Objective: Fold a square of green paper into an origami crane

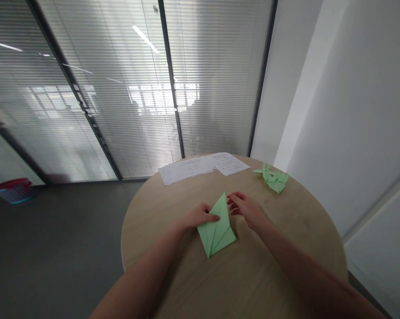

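Observation:
A sheet of light green origami paper (219, 232), folded into a pointed kite-like shape with crease lines, is on or just above the round wooden table. My left hand (200, 215) grips its left side, the thumb lying across the top face and the other fingers mostly hidden behind the paper. Close to the upper right edge of the paper is my right hand (242, 207), its fingers curled and a little apart. Nothing shows between those fingers, and a small gap seems to separate them from the paper.
Folded green paper figures (274, 180) stand at the table's right rear. Printed white sheets (186, 170) lie along the far edge of the table (146, 221). Beyond is a glass partition with blinds (213, 110); a white wall (359, 110) rises at right. A basket (13, 191) sits on the floor at left.

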### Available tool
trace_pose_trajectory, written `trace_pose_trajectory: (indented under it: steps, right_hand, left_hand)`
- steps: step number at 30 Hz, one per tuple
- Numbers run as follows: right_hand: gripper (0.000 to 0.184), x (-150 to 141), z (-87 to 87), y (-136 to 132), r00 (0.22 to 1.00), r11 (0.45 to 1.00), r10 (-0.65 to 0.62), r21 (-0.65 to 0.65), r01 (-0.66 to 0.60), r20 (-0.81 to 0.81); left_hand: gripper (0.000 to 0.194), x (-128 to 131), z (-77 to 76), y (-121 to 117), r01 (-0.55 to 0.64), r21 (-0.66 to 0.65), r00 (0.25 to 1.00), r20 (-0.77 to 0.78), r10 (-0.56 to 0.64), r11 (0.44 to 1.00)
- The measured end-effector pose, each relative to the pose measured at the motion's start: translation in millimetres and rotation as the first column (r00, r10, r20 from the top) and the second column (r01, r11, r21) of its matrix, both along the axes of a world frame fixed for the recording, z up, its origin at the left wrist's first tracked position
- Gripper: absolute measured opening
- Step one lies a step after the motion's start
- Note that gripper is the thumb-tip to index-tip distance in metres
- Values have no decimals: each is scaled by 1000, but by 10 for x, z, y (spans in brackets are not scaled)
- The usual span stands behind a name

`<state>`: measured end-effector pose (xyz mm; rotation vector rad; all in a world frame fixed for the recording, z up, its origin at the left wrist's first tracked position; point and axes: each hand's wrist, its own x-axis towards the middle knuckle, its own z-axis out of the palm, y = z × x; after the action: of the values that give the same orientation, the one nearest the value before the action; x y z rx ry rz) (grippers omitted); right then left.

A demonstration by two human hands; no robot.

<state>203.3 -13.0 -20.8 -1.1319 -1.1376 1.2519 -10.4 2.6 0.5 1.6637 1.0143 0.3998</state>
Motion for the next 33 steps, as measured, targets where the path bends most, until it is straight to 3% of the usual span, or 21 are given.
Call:
trace_pose_trajectory:
  steps: [7, 14, 19, 21, 22, 25, 27, 29, 33]
  right_hand:
    - [37, -38, 22, -65, 986, 988, 150, -45, -148, 67]
    - [41, -122, -39, -87, 966, 971, 234, -69, -227, 109]
    - [40, -130, -37, -81, 975, 975, 216, -68, -211, 59]
    - [38, -135, -19, -83, 980, 980, 195, -52, -193, 49]
    - [37, -139, -7, -86, 982, 983, 181, -40, -179, 47]
    - [33, -149, 32, -98, 991, 992, 125, 31, -126, 48]
    - [30, -152, 58, -108, 995, 992, 92, 81, -95, 47]
    - [29, -149, 75, -115, 997, 993, 69, 95, -72, 30]
    - [34, -136, 68, -104, 990, 997, 66, 57, -59, -121]
  left_hand:
    - [28, -5, 38, 29, -342, 64, 923, 211, 322, 937]
    - [28, 2, 53, 35, -370, 178, 925, 166, 343, 912]
    - [29, 33, 22, 58, -311, 363, 948, 184, 259, 879]
    - [30, 40, 11, 67, -366, 465, 930, 203, 306, 806]
    - [33, 42, 12, 65, -413, 526, 910, 204, 360, 743]
    - [34, 46, 50, 19, -486, 725, 835, 220, 505, 488]
    - [27, 50, 97, -40, -438, 825, 836, 229, 499, 357]
    - [21, 58, 144, -102, -373, 879, 870, 220, 442, 297]
    - [9, 75, 177, -155, -386, 883, 891, 284, 353, 266]
